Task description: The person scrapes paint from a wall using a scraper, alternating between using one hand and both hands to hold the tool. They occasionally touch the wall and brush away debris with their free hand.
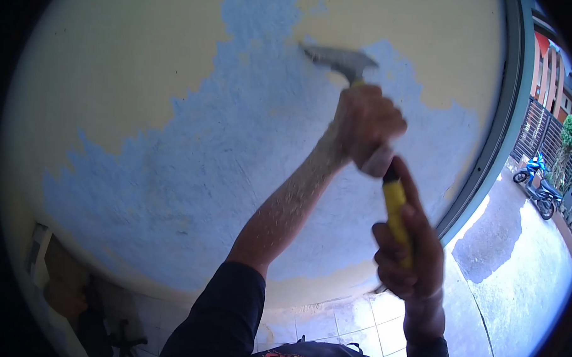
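My left hand point(370, 121) is closed around the upper part of a tool near its metal head point(344, 59), which is at the wall point(145, 54). The head is a little blurred. Below it, my right hand point(413, 246) wraps round a yellow and black handle point(395, 210), its index finger stretched up along the handle. A whitish piece point(378, 161) shows at the lower edge of my left hand; what it is I cannot tell. Around the tool the wall has a large bluish scraped patch point(198, 175) with ragged edges, bordered by cream paint. Pale dust covers my left forearm.
A grey-green frame point(505, 117) edges the wall on the right. Beyond it are a paved driveway point(528, 275), a blue motorbike point(541, 187), a dark gate point(538, 130) and a green plant point(571, 132). Pale floor tiles point(356, 319) lie below. Dark, unclear objects point(74, 297) are at lower left.
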{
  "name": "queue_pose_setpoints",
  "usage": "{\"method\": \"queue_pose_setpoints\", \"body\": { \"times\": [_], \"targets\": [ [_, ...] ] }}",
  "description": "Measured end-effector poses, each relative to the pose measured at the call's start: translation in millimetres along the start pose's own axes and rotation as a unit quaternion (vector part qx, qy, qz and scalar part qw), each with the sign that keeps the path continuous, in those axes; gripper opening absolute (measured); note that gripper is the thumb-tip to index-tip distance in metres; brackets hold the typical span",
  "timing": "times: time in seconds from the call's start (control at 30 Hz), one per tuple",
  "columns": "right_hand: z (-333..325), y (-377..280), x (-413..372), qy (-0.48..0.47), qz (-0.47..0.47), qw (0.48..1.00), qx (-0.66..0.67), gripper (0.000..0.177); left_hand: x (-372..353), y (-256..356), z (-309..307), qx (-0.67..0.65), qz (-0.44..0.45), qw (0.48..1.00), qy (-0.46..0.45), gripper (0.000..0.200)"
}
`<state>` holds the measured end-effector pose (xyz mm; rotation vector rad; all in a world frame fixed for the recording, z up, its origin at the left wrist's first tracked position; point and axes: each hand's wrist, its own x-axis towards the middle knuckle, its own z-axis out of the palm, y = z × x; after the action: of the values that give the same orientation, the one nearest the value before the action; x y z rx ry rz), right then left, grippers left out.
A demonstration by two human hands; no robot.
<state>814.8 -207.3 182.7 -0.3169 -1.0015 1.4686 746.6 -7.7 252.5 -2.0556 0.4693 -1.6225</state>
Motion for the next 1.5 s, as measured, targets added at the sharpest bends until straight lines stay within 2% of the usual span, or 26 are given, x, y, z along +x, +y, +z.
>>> {"method": "queue_pose_setpoints", "body": {
  "times": [0.07,0.13,0.2,0.23,0.27,0.33,0.37,0.47,0.5,0.53,0.6,0.63,0.67,0.73,0.8,0.87,0.93,0.97,1.07,1.1,1.2,1.33,1.37,1.4,1.47,1.5],
  "targets": [
    [12.1,-17.0,7.7,-0.008,-0.003,1.000,-0.015,0.059,21.2,-18.0,-6.3,-0.010,0.053,0.998,0.020,0.039],
    [13.1,-7.7,4.3,0.006,-0.006,0.999,-0.041,0.058,14.4,-7.5,-9.9,-0.024,0.031,0.999,0.028,0.039],
    [5.4,8.2,-5.8,-0.020,0.015,1.000,0.006,0.059,-6.8,15.0,-10.8,-0.008,-0.022,1.000,0.009,0.036],
    [8.0,11.7,-3.7,0.003,0.019,1.000,0.002,0.059,-3.8,18.8,-8.8,-0.047,-0.046,0.996,0.056,0.037],
    [9.2,7.3,2.2,0.002,0.016,1.000,-0.001,0.059,1.4,8.5,-9.0,-0.047,-0.043,0.996,0.058,0.037],
    [16.5,-6.4,14.3,-0.014,0.008,1.000,-0.018,0.058,14.7,-18.8,-14.5,-0.006,0.045,0.998,0.049,0.039],
    [25.2,-12.3,17.6,-0.014,0.003,0.999,-0.032,0.058,24.9,-25.5,-19.9,-0.029,0.061,0.996,0.052,0.040],
    [22.6,2.6,9.4,-0.011,-0.001,0.999,-0.041,0.058,8.0,-11.8,-19.5,-0.008,0.044,0.998,0.038,0.039],
    [21.7,6.0,5.6,-0.010,0.011,0.999,-0.043,0.058,3.1,-0.5,-17.8,-0.033,-0.002,0.998,0.044,0.042],
    [21.7,3.1,10.1,-0.013,0.004,0.999,-0.047,0.058,10.4,-6.3,-19.0,-0.033,0.006,0.998,0.047,0.042],
    [22.2,-4.7,21.9,-0.037,-0.025,0.999,0.006,0.057,24.6,-21.9,-20.9,-0.006,0.043,0.997,0.064,0.034],
    [28.8,-13.2,29.2,-0.048,-0.032,0.998,0.020,0.057,35.3,-36.6,-22.5,-0.002,0.071,0.996,0.053,0.023],
    [36.2,-19.9,30.5,-0.044,-0.029,0.998,0.034,0.057,44.9,-43.6,-27.7,-0.038,0.072,0.996,0.037,0.020],
    [36.5,-11.7,21.2,-0.041,-0.033,0.998,0.029,0.057,34.6,-29.0,-20.9,0.010,0.046,0.998,0.030,0.021],
    [26.6,1.2,16.6,-0.018,-0.023,0.999,0.024,0.056,18.9,-17.4,-16.6,-0.029,0.025,0.999,0.016,0.037],
    [26.1,-9.4,21.8,-0.017,-0.022,0.999,0.022,0.056,29.3,-24.7,-16.7,-0.047,0.033,0.998,0.027,0.036],
    [29.0,-25.1,22.8,-0.035,-0.017,0.996,0.081,0.057,40.5,-34.2,-10.3,-0.045,0.036,0.997,0.051,0.036],
    [30.7,-29.1,21.9,-0.023,-0.012,0.998,0.049,0.057,40.9,-34.9,-9.0,-0.042,0.038,0.996,0.075,0.035],
    [17.3,-4.2,16.3,-0.010,-0.023,1.000,0.018,0.056,23.1,-20.8,-8.0,-0.036,0.045,0.997,0.051,0.034],
    [16.7,-3.3,17.5,-0.002,-0.018,1.000,-0.011,0.056,21.0,-18.1,-6.3,-0.062,0.017,0.996,0.064,0.036],
    [23.5,-20.8,31.2,-0.014,-0.030,0.999,-0.003,0.056,38.3,-44.1,-8.5,-0.017,0.075,0.996,0.056,0.038],
    [30.4,-16.8,27.3,-0.004,-0.033,0.999,-0.031,0.056,36.9,-38.9,-10.1,-0.038,0.061,0.996,0.061,0.038],
    [31.7,-15.5,27.0,-0.003,-0.025,0.999,-0.034,0.056,36.0,-32.0,-12.4,-0.067,0.025,0.995,0.066,0.038],
    [32.4,-20.1,31.3,-0.007,-0.032,0.999,-0.039,0.056,43.4,-40.3,-11.4,-0.066,0.033,0.995,0.070,0.038],
    [34.4,-33.1,44.5,-0.013,-0.042,0.999,-0.007,0.055,59.7,-61.6,-13.5,-0.017,0.105,0.990,0.088,0.037],
    [41.0,-43.1,44.8,-0.026,-0.033,0.999,0.011,0.055,68.5,-67.0,-11.6,-0.047,0.095,0.989,0.106,0.037]
  ]
}}
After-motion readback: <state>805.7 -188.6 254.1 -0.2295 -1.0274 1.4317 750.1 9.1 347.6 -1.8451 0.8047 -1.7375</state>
